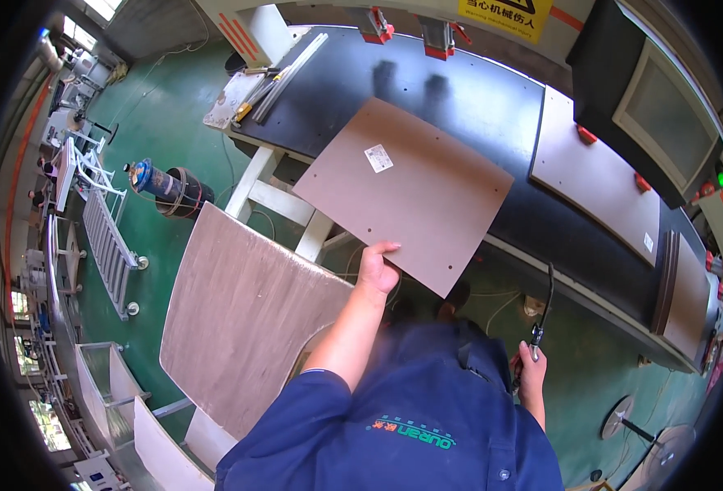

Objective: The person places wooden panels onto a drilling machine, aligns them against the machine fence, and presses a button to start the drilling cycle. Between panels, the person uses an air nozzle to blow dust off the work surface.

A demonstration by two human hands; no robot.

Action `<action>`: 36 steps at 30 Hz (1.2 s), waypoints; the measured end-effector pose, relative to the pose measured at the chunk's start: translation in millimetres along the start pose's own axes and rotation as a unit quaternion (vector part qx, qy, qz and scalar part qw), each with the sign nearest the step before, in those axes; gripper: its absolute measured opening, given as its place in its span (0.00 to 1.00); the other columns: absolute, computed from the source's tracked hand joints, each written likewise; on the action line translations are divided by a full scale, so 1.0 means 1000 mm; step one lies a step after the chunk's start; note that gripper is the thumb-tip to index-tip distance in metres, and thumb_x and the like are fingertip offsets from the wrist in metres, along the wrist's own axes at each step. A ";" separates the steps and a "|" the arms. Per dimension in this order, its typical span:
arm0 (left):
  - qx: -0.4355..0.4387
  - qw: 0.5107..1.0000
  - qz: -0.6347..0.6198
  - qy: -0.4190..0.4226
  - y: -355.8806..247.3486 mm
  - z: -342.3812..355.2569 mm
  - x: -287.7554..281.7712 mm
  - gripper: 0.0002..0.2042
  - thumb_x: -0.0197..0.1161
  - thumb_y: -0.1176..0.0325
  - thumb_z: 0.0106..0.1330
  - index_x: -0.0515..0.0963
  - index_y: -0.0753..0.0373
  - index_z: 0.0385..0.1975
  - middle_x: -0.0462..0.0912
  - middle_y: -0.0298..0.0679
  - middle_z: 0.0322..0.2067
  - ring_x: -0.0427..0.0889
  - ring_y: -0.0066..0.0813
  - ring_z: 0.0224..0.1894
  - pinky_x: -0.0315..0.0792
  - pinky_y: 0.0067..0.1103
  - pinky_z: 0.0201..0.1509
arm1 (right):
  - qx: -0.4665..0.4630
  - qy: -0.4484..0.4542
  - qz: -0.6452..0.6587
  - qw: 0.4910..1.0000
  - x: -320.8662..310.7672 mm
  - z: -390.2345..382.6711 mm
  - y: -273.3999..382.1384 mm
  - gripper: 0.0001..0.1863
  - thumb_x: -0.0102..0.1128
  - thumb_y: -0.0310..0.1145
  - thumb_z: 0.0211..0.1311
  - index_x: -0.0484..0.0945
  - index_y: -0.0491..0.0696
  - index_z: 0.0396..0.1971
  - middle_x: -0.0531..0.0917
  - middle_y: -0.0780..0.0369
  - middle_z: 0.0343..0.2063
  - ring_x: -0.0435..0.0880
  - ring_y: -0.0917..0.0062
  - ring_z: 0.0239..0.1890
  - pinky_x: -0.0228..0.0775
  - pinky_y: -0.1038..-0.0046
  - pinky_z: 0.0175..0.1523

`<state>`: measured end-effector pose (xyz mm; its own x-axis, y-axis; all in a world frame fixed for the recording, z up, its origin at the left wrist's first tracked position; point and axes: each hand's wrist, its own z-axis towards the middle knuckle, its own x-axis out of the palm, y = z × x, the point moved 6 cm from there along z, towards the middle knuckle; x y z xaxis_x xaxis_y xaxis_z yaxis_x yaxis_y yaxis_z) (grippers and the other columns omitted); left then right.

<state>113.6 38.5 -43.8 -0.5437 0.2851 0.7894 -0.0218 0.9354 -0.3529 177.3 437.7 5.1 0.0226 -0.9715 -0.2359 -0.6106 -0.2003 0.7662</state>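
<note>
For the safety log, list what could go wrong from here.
The brown panel in the left grip reaches past the near edge of the black table and, held one-handed, might tip or slip.
The right grip holds a thin-nozzled tool, which might scratch that panel if swung across it.

- Open: bare worktop [504,102] between held panel [414,196] and flat panel [594,176].
- Left end: rods [293,78] in the way.
- Right end: panel stack [686,295] in the way.
- Far edge: clamps [438,38] hang above.
- Near side: table [243,319] left of left hand [380,270].
</note>
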 end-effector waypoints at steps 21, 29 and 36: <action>0.028 0.998 -0.006 -0.058 0.031 0.041 0.016 0.26 0.54 0.79 0.49 0.66 0.69 0.54 0.74 0.47 0.49 0.72 0.47 0.54 0.65 0.38 0.62 | 0.019 0.084 -0.058 0.995 -0.029 0.087 0.033 0.16 0.58 0.41 0.64 0.71 0.49 0.20 0.77 0.65 0.14 0.66 0.88 0.12 0.53 0.84 0.18; 0.026 0.993 0.030 -0.112 0.036 0.048 0.011 0.22 0.55 0.76 0.55 0.66 0.68 0.53 0.73 0.47 0.50 0.73 0.45 0.52 0.68 0.39 0.58 | 0.026 0.112 -0.052 0.992 -0.033 0.096 0.049 0.15 0.59 0.40 0.63 0.71 0.49 0.19 0.77 0.66 0.14 0.67 0.89 0.13 0.53 0.84 0.19; -0.002 0.930 0.318 -0.185 0.020 0.021 0.029 0.21 0.55 0.63 0.66 0.63 0.66 0.55 0.74 0.46 0.47 0.76 0.38 0.49 0.76 0.38 0.46 | 0.008 0.118 -0.061 0.991 -0.014 0.101 0.065 0.16 0.59 0.40 0.63 0.71 0.49 0.19 0.76 0.67 0.14 0.66 0.89 0.13 0.53 0.84 0.19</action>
<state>79.3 60.7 -38.6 -0.6979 0.6892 0.1948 0.4048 0.6039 -0.6866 56.9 450.8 -2.4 0.2805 -0.9430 -0.1792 -0.6047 -0.3186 0.7299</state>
